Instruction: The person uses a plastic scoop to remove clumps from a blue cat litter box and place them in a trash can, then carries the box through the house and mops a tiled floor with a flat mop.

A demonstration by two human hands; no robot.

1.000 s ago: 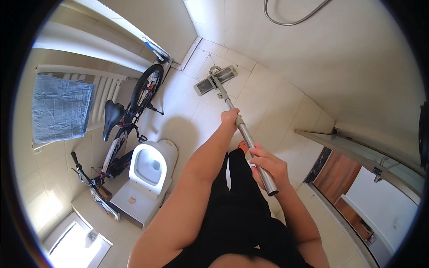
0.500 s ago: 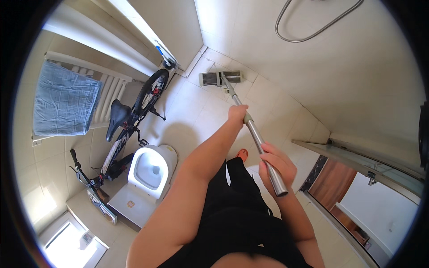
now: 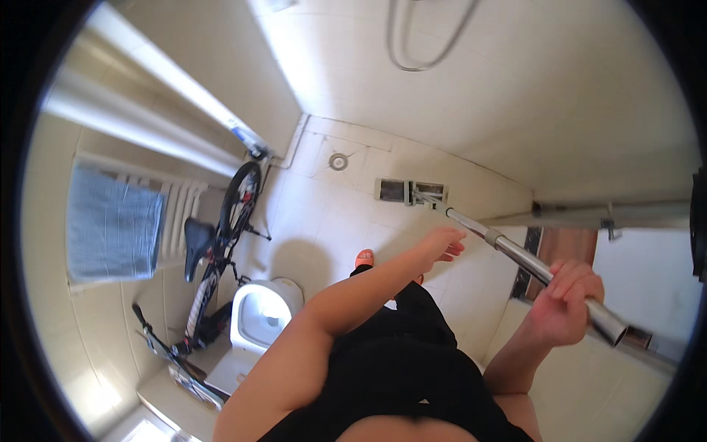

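Note:
A flat mop lies across the view, its wide grey head [image 3: 394, 191] on the tiled floor and its silver metal handle [image 3: 519, 258] slanting up toward the lower right. My right hand [image 3: 565, 302] is wrapped round the handle near its open upper end. Just below and left of the handle, my left hand [image 3: 442, 247] hangs apart from it, fingers loosely bent and spread, with nothing in them. An orange slipper [image 3: 364, 257] on my foot is on the floor below the mop head.
To the left are a toilet [image 3: 266, 313], a bicycle [image 3: 213, 276] against the wall and a radiator with a blue towel [image 3: 114, 225]. A round floor drain [image 3: 338, 161] sits beyond the mop. A shower hose [image 3: 420, 68] hangs ahead; a doorway [image 3: 567, 254] opens at right.
My left hand has let go of the mop handle. The mop head has moved right, away from the corner and off the drain, while my right hand has swung the handle's end rightward.

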